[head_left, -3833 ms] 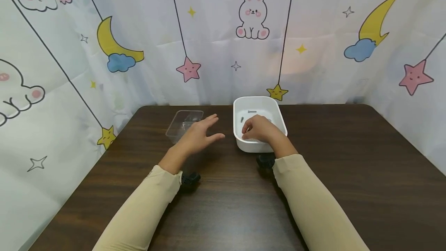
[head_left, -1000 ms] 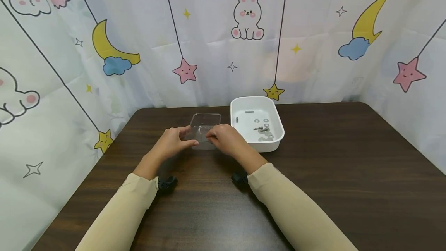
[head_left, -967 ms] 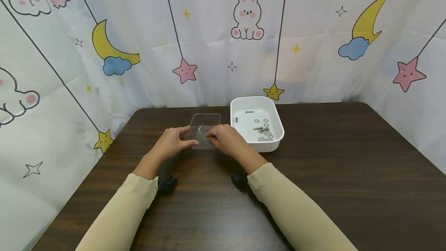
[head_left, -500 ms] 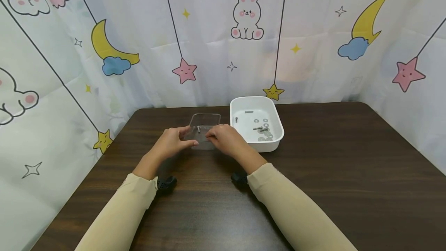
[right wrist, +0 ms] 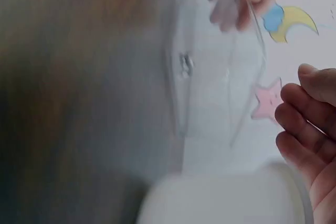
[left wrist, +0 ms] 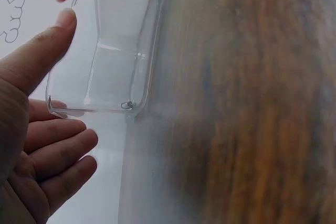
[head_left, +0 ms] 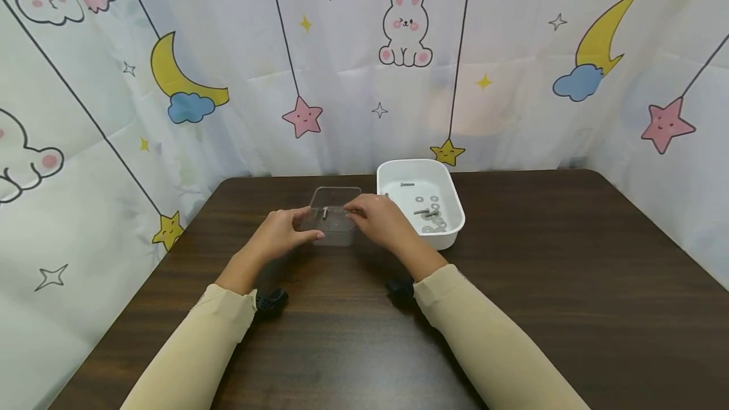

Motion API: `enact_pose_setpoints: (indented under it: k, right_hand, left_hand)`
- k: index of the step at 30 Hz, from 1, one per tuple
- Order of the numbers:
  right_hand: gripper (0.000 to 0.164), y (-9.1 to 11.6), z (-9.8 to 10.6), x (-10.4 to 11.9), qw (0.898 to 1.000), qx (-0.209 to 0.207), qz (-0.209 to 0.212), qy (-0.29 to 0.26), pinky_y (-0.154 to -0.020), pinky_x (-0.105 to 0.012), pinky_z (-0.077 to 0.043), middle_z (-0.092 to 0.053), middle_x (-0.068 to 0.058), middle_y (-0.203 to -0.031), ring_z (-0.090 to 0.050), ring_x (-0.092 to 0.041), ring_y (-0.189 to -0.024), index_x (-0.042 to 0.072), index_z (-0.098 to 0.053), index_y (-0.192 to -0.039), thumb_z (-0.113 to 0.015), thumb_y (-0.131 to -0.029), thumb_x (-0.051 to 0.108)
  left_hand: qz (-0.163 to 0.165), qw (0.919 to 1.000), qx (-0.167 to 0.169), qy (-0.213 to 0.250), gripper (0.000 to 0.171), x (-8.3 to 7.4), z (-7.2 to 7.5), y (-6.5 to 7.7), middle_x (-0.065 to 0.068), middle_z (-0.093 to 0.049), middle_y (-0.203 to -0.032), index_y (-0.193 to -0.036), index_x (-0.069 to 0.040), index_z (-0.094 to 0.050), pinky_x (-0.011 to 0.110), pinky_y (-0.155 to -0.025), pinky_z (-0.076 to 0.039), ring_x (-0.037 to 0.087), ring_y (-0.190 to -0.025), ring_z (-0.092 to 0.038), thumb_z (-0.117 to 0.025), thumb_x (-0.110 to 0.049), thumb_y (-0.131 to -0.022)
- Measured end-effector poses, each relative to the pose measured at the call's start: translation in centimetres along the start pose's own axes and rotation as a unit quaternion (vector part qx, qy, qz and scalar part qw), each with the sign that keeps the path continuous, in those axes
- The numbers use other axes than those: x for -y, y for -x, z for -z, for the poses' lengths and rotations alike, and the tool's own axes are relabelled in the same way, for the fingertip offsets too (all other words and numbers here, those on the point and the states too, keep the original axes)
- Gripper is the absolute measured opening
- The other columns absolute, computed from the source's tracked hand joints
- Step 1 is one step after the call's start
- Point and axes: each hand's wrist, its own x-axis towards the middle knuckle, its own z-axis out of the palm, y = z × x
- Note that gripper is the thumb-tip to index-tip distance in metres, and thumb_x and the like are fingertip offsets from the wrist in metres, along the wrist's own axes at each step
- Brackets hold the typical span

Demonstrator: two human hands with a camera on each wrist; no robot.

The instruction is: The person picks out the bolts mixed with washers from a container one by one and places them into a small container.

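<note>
My left hand [head_left: 279, 233] grips the near left corner of a clear plastic box [head_left: 336, 238], thumb at the rim and fingers along the side wall. A small metal screw [head_left: 325, 212] lies inside the box; it also shows in the right wrist view as a small metal piece [right wrist: 186, 64] on the bottom. My right hand [head_left: 384, 223] hovers over the box's right edge with fingers loosely curled, and no item shows between thumb and fingers in the right wrist view. Right of the box stands a white tub [head_left: 451, 240] holding several screws [head_left: 421, 211] and washers [head_left: 438, 223].
Both containers stand toward the far edge of a dark wooden table [head_left: 342, 347]. Behind the table hangs a white curtain [head_left: 353, 62] printed with rabbits, stars and moons. The right forearm passes close in front of the tub.
My right hand has gone from inside the tub to the box, then drawn slightly right. A screw now lies in the box. The box sits closer to the tub, with my left hand on it.
</note>
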Motion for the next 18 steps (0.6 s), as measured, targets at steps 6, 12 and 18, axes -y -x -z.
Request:
enact_pose_setpoints:
  k: [6,12,18]
  right_hand:
    - [0.026,0.6,2.2,-2.7,0.998,-0.028,-0.055,-0.023,-0.094,-0.041,-0.054,-0.072,-0.007,-0.116,-0.067,-0.024,-0.108,0.008,-0.072,-0.118,-0.066,-0.096,0.02]
    - [0.033,1.5,4.0,-5.6,0.994,-0.009,-0.103,-0.03,-0.1,-0.046,-0.05,-0.068,-0.01,-0.126,-0.063,-0.028,-0.117,0.006,-0.068,-0.126,-0.064,-0.097,0.021]
    - [0.038,2.0,5.3,-7.6,0.978,0.055,-0.201,-0.007,-0.104,-0.049,-0.047,-0.062,-0.014,-0.135,-0.057,-0.033,-0.125,0.005,-0.062,-0.133,-0.062,-0.097,0.018]
  left_hand:
    - [0.0,0.9996,-0.02,-0.018,0.093,-0.9,0.3,0.1,0.017,-0.052,-0.145,-0.149,-0.006,-0.043,0.051,-0.101,-0.049,0.033,-0.123,-0.059,-0.069,-0.063,-0.081]
    - [-0.06,0.9964,-0.046,-0.038,0.089,-3.4,0.0,-0.1,0.01,-0.039,-0.156,-0.151,-0.006,-0.039,0.05,-0.111,-0.04,0.03,-0.139,-0.044,-0.07,-0.057,-0.084]
    - [-0.132,0.9891,-0.045,-0.049,0.081,-7.4,-1.7,-0.8,0.011,-0.043,-0.153,-0.147,-0.005,-0.046,0.049,-0.11,-0.041,0.028,-0.138,-0.046,-0.071,-0.052,-0.085]
